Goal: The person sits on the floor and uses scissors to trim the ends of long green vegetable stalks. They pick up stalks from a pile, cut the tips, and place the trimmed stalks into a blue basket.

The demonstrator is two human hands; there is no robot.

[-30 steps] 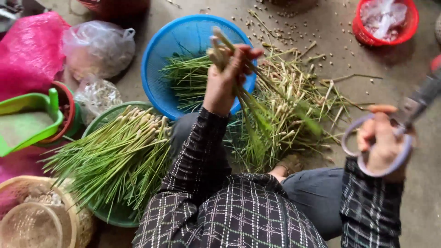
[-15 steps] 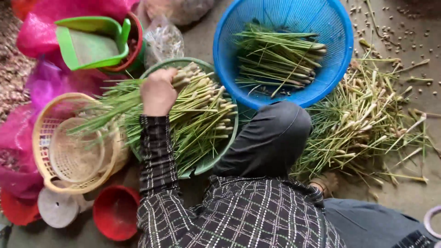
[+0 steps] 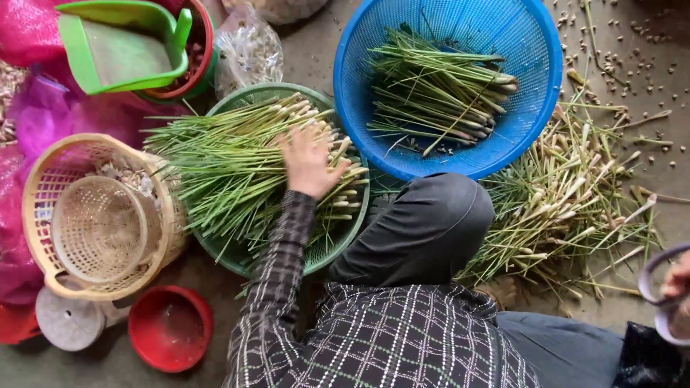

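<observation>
My left hand (image 3: 307,159) lies flat, fingers spread, on a thick pile of green stalks with pale ends (image 3: 237,162) heaped across a green basket (image 3: 338,241). My right hand (image 3: 677,287) shows only at the right edge, its fingers through the pale handles of scissors (image 3: 655,291); the blades are out of view. A blue basket (image 3: 532,93) beyond my knee holds more cut stalks (image 3: 438,90). A loose heap of stalks (image 3: 568,208) lies on the floor to the right.
Two nested tan wicker baskets (image 3: 50,215) stand at the left beside pink mesh bags (image 3: 29,115). A green scoop (image 3: 118,47) sits in a red bowl, with a clear plastic bag (image 3: 248,50) next to it. A red bowl (image 3: 170,329) and grey lid (image 3: 66,320) lie near me.
My left hand carried a bunch of stalks from above the blue basket to the green basket, laid it on the pile and opened flat. The scissors hand dropped toward the right edge.
</observation>
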